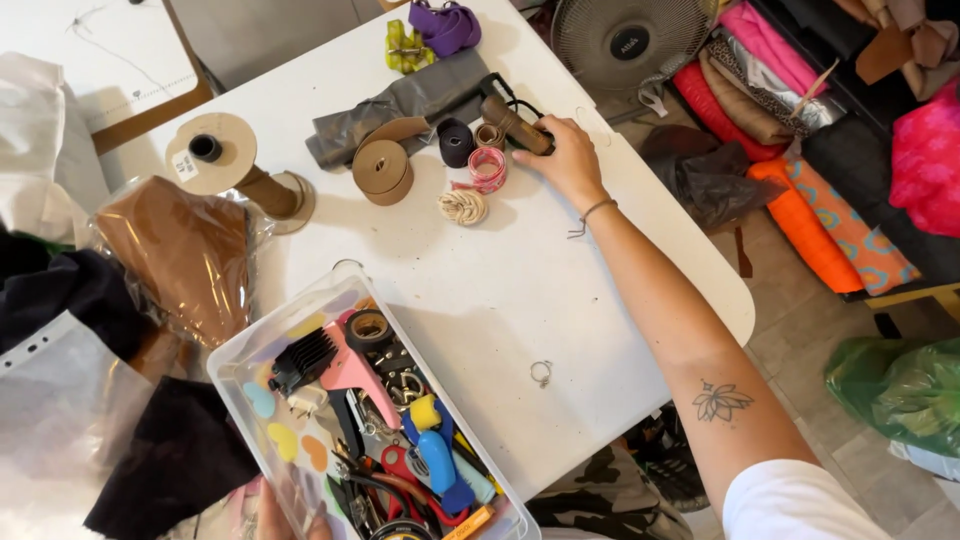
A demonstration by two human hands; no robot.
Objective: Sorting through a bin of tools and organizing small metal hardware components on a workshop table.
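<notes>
Right hand (570, 155) is clamped on a brown roll (515, 124), just beyond the pink tape spool (488, 168). Left hand (285, 515) grips the clear tool box (290, 320), nearer than the spool.

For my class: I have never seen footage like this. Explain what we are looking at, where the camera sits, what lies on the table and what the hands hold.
There is one picture, taken by a camera worn on a person's head, looking down at their own arms. No machine is involved, only bare hands.

The right hand reaches across the white table and closes around a dark brown roll at the far side. Beside it lie a pink ribbon roll, a coil of cream cord, a brown tape roll and folded grey fabric. A large thread spool stands further left, and a small metal ring lies alone nearer the person.

The left hand shows only at the bottom edge, by a clear plastic box full of tools; whether it grips the box cannot be told.

A fan stands beyond the table.
</notes>
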